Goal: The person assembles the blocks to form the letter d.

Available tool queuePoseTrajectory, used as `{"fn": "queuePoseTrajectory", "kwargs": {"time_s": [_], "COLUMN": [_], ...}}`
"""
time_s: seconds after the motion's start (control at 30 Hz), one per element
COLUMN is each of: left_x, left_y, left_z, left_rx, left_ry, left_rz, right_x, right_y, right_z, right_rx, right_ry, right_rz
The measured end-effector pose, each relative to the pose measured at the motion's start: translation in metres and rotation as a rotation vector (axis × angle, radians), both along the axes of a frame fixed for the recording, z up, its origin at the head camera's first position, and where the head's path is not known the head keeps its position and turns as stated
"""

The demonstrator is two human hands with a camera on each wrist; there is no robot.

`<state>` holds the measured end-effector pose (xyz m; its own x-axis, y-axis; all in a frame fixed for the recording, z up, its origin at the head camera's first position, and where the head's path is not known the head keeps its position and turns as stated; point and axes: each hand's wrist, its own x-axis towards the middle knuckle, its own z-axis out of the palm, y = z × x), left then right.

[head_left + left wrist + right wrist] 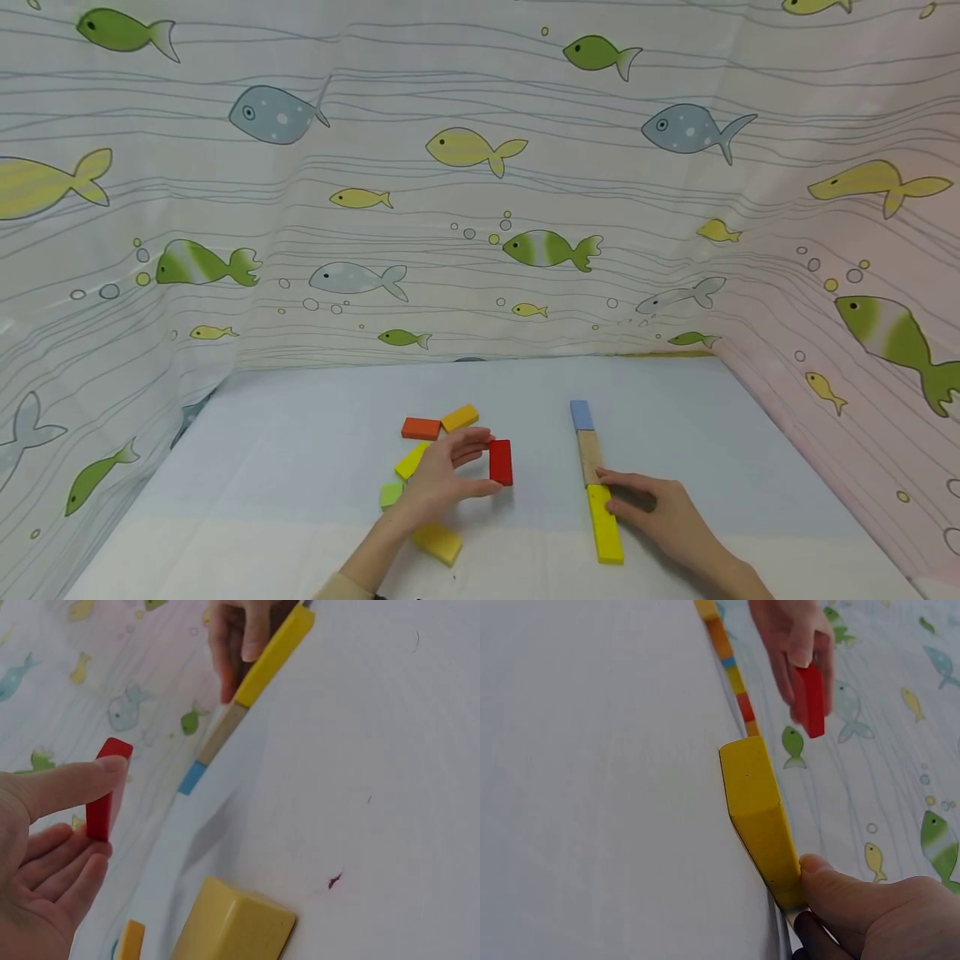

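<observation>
Three blocks in, pinched red block (left hand); touched row (right hand; couldn't confirm grip); left others unplaced.

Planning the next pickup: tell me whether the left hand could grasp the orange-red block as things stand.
Probably not yet: the left hand is busy pinching the red block, although the orange-red block lies uncovered nearby.

The head view is bright; the wrist views are dim, a soft shadow falling across the tabletop in the left.
</observation>
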<state>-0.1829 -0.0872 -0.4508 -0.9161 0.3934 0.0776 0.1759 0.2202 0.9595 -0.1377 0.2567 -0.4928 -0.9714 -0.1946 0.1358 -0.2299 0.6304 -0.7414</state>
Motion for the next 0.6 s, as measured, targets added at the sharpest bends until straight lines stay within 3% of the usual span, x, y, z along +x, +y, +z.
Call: {"fn": "queuePoseTrajectory", "kwargs": {"time_s": [0.6], "left_x": [-0.013], "left_y": [0.033], "left_z": [0.003], "left_rx": [-0.056], "left_ry": [0.033], "left_rz": [-0.019], "right_x": [0.0], "right_y": [-0.001], "right_z": [0.002], "right_rx": [-0.001], "right_ry": [-0.023], "right_rz": [-0.008]}}
